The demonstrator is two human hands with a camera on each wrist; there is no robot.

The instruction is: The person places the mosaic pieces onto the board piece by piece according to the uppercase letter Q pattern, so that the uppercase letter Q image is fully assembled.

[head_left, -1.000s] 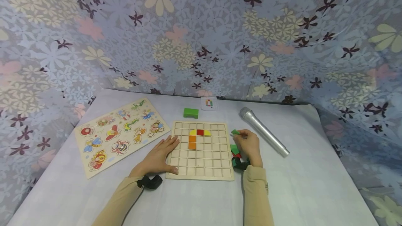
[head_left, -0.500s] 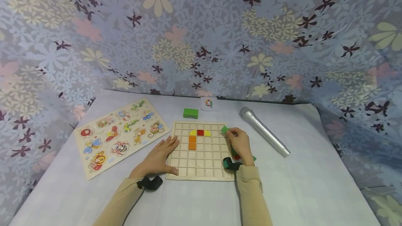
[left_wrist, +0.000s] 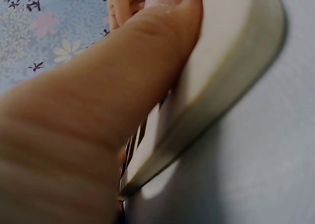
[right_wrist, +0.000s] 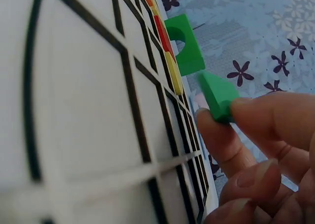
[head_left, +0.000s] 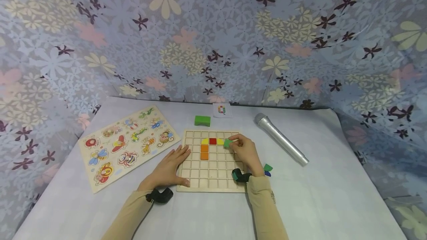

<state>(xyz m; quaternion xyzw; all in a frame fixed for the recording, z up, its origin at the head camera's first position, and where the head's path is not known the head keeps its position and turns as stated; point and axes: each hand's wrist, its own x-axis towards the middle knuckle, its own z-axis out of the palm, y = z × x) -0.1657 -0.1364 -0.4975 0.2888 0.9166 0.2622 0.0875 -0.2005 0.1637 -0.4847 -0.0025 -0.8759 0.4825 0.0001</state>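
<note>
A wooden grid board (head_left: 213, 179) lies on the table with yellow, red and orange tiles (head_left: 208, 146) set in its upper cells. My right hand (head_left: 244, 151) pinches a small green block (head_left: 228, 143) (right_wrist: 216, 95) just above the board, right of the yellow tile. Flat on the board's left edge (left_wrist: 206, 101) rests my left hand (head_left: 170, 166), fingers straight. A green arch block (head_left: 202, 120) (right_wrist: 184, 44) stands beyond the board's far edge.
An insect peg puzzle board (head_left: 125, 143) lies to the left. A silver microphone (head_left: 280, 139) lies to the right. A small pattern card (head_left: 222, 110) sits at the back. Loose green and blue pieces (head_left: 267, 169) lie by the right wrist. Flowered cloth walls surround the table.
My right hand has carried the green block leftward from beside the board to over its upper cells. The left hand has stayed in place.
</note>
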